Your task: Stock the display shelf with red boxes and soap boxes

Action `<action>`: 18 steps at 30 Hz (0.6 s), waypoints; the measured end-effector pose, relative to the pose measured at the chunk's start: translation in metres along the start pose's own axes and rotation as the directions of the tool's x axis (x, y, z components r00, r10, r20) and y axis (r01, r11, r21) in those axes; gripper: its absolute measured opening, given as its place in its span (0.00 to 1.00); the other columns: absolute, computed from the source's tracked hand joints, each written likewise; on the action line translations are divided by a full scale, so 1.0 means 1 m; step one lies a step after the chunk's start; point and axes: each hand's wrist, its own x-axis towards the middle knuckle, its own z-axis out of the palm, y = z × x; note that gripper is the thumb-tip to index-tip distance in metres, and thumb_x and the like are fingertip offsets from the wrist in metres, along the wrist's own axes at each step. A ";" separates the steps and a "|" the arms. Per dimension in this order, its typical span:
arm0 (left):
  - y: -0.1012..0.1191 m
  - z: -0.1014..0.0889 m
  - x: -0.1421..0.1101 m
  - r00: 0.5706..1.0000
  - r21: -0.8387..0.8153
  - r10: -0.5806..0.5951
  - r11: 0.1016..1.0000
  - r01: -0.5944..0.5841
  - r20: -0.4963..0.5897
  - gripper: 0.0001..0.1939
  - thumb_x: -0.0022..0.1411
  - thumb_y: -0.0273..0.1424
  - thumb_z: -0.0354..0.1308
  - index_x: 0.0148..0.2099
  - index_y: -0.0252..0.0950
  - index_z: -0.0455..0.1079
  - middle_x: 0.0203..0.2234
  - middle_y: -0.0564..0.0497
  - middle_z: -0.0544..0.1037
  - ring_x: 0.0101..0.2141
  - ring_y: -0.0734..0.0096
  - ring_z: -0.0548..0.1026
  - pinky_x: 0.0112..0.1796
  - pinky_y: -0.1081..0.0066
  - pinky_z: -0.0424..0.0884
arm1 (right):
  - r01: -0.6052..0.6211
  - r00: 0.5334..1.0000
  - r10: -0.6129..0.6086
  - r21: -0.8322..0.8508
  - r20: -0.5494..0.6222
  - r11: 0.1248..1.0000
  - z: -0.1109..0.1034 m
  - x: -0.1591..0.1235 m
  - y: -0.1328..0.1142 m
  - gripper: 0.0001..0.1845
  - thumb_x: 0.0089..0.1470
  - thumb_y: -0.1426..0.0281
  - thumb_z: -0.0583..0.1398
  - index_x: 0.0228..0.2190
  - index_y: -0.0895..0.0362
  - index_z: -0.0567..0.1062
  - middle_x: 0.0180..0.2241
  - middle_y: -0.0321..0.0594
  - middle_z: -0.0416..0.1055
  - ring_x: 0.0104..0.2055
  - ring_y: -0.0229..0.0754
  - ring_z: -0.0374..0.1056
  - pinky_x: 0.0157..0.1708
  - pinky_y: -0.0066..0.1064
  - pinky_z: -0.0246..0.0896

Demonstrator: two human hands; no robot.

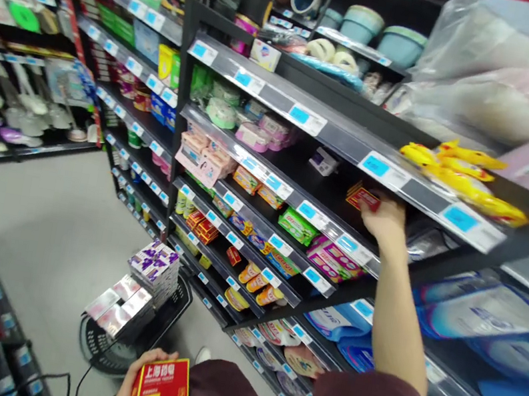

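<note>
In my left hand (127, 386), low in the view, is a red and yellow soap box (163, 384) printed with "上海药皂"; fingers and thumb wrap its edges. My right hand (385, 221) reaches into a middle shelf (295, 163), its fingers at a second red soap box (361, 196) of like colours. The fingertips touch that box's right end, partly hidden behind it, so I cannot tell how firmly they grip. Left of it on the same shelf lies a small white and dark box (324, 161).
On the floor, a black basket (177, 308) holds stacked purple-white boxes (156, 261) and pinkish-white boxes (119, 304). Yellow packets (470, 178) lie on the ledge above my right hand. Blue detergent bags (488, 313) fill the shelves at right. A dark cable (78, 383) hangs near the basket.
</note>
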 end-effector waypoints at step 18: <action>0.030 0.064 0.028 0.944 -0.074 0.202 0.979 -0.189 0.259 0.35 0.50 0.36 0.76 0.59 0.45 0.67 0.59 0.43 0.66 0.59 0.51 0.66 0.58 0.58 0.66 | -0.301 0.048 -0.780 0.754 0.624 0.584 0.045 -0.271 -0.151 0.31 0.52 0.63 0.69 0.56 0.54 0.70 0.48 0.43 0.72 0.44 0.46 0.73 0.41 0.35 0.71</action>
